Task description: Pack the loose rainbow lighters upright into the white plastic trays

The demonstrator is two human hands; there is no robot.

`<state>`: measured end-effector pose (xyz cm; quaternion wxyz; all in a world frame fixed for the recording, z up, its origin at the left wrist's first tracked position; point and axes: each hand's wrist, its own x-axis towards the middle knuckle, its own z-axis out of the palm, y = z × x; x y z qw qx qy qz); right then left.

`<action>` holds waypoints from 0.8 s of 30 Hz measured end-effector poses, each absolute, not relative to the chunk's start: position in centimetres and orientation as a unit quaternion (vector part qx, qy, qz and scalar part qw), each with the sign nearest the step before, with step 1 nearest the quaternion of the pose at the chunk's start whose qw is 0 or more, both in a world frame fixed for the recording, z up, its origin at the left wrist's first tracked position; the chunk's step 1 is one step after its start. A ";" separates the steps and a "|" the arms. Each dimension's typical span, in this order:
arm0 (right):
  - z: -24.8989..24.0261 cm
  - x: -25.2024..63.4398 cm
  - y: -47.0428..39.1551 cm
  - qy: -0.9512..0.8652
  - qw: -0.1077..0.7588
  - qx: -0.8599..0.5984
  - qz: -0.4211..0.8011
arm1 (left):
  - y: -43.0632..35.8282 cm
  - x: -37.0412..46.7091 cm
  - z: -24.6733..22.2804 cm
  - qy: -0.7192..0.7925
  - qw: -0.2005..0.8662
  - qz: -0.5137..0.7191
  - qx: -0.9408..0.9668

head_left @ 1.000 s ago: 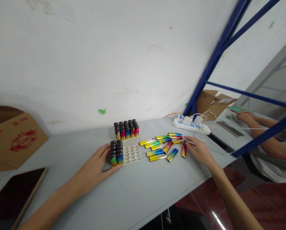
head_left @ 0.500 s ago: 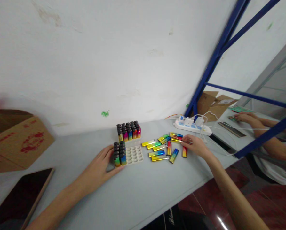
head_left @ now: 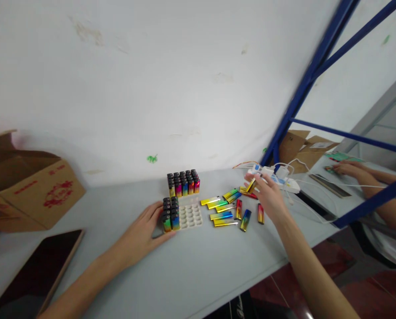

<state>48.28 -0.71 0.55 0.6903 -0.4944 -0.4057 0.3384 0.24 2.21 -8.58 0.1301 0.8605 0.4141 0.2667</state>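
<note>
Right of the white tray, the right hand pinched a slanted gold lighter while the loosely curved left hand held the tray.

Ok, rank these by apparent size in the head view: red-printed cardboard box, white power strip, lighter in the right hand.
1. Red-printed cardboard box
2. White power strip, partly hidden behind the right hand
3. Lighter in that hand

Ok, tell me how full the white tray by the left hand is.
Partly full: lighters stand in the left part of the white tray; sockets to their right are bare.
</note>
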 end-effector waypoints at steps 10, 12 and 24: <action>3.7 32.2 3.3 -0.559 0.511 -0.416 0.503 | 1.3 0.7 -7.0 0.400 0.133 0.274 0.865; 2.3 30.4 2.8 -0.571 0.483 -0.436 0.501 | 1.0 0.8 -6.6 0.395 0.134 0.268 0.868; -0.1 30.6 1.4 -0.548 0.436 -0.469 0.538 | 0.2 0.6 -5.8 0.397 0.135 0.249 0.873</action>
